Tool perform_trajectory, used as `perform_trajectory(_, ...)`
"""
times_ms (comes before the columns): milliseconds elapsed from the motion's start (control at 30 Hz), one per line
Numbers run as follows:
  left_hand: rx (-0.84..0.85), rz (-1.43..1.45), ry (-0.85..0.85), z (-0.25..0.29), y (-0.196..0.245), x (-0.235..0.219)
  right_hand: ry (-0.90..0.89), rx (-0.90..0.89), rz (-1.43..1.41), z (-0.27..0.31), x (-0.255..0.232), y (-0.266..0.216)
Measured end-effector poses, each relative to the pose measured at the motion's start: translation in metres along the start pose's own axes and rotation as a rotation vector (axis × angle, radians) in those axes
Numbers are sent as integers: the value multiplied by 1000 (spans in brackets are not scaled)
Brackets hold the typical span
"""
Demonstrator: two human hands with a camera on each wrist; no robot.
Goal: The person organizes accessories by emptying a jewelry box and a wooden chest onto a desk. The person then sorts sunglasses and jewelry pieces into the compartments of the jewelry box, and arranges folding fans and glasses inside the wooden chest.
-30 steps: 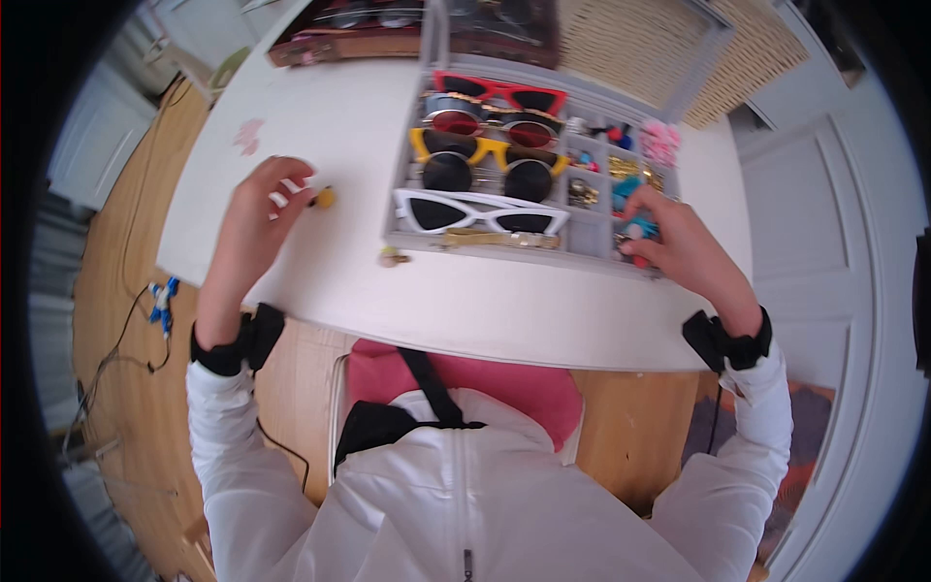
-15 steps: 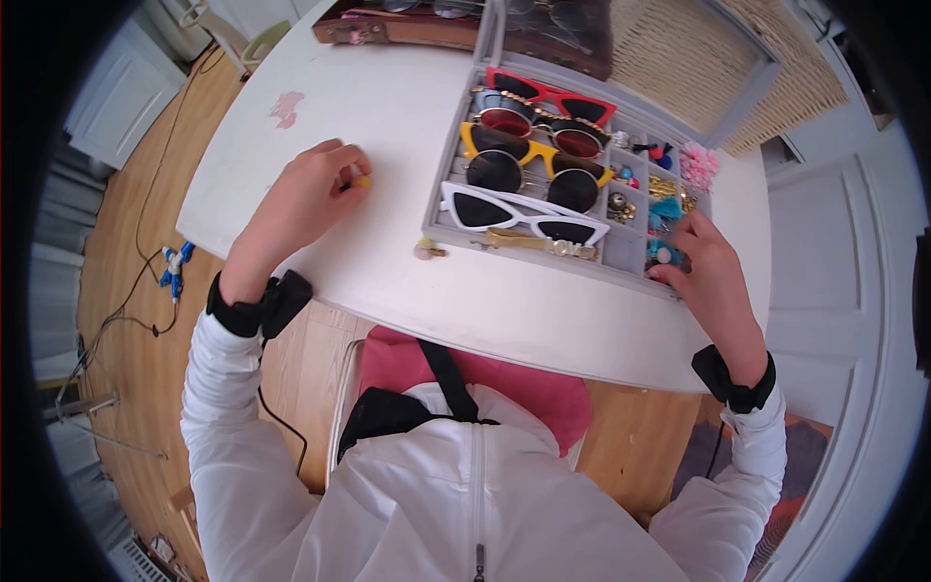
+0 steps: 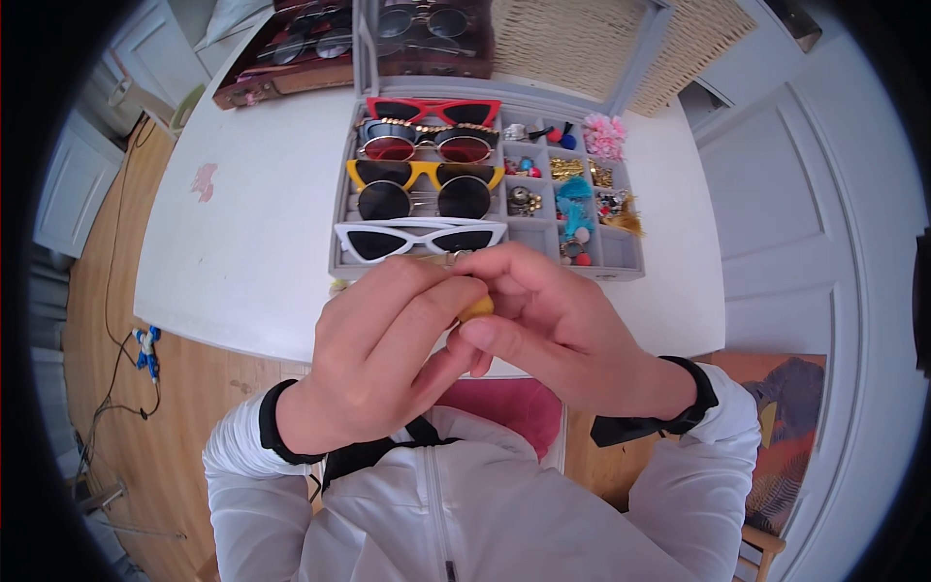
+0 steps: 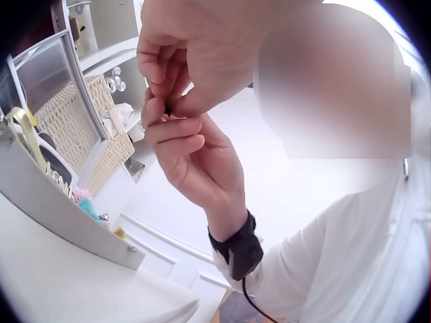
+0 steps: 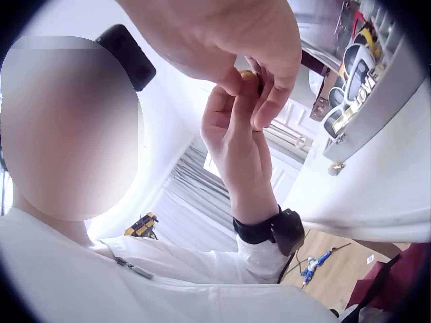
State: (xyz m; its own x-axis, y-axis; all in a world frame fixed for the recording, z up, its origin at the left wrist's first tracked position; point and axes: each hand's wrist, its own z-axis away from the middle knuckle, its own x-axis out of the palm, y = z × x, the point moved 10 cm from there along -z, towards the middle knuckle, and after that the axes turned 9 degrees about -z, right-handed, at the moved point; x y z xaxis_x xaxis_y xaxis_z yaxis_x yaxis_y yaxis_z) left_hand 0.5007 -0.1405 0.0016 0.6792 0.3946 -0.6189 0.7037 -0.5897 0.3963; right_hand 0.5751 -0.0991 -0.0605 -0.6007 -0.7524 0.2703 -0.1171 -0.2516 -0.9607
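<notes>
Both hands meet in front of the organizer box's near edge. Between them is a small yellow round piece [image 3: 477,308] with a dark part, mostly covered by fingers; its exact kind I cannot tell. My left hand [image 3: 383,344] pinches it from one side, fingers bent over it. From the other side, my right hand [image 3: 553,325] grips it between thumb and curled fingers. In the right wrist view, a bit of the yellow piece [image 5: 249,77] peeks out between the fingertips. White cat-eye sunglasses [image 3: 420,241] lie in the box just beyond the hands.
The open grey organizer box [image 3: 621,262] holds several sunglasses and compartments of jewellery, including a turquoise tassel [image 3: 574,199]. A pink flower-like puff [image 3: 605,137] sits at its right edge. Behind it stand a brown glasses case [image 3: 281,89] and woven mat [image 3: 679,58] on the white table [image 3: 233,242].
The left hand has carried the yellow piece from the table's left side to the middle. The right hand has left the box's jewellery compartments and joined it on the piece.
</notes>
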Motion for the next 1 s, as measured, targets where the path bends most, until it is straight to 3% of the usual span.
perform_trajectory(100,-24,12,-48,4,-4,16,67,1,-90,2,-17,6)
perform_trajectory(167,-79,31,-110,14,-11,21,207,-79,296,6,-47,4)
perform_trajectory(200,-138,-26,-146,22,-21,19,277,-245,554,5,-59,-11)
perform_trajectory(267,-252,-103,-136,36,-44,8,371,-17,831,5,-88,-17)
perform_trajectory(300,-256,-113,-142,42,-52,3,365,-20,820,5,-96,-16)
perform_trajectory(367,-436,-275,-153,62,-81,-13,301,-130,1128,1,-96,-18)
perform_trajectory(400,-510,-284,-169,69,-90,-16,282,-137,1107,0,-98,-12)
perform_trajectory(467,-530,-303,-194,80,-97,-16,199,-106,1194,-7,-93,6)
perform_trajectory(700,-526,-369,-226,88,-103,0,149,-102,1087,-10,-84,5)
perform_trajectory(767,-496,-370,-217,87,-103,2,139,-171,1053,-8,-73,-3)
perform_trajectory(900,-614,-267,-238,86,-95,-4,208,-406,988,8,-42,-20)
perform_trajectory(933,-531,-227,-213,74,-74,-3,173,-440,930,12,-26,-19)
perform_trajectory(1000,-293,-96,-198,54,-27,7,-15,-240,549,13,2,2)
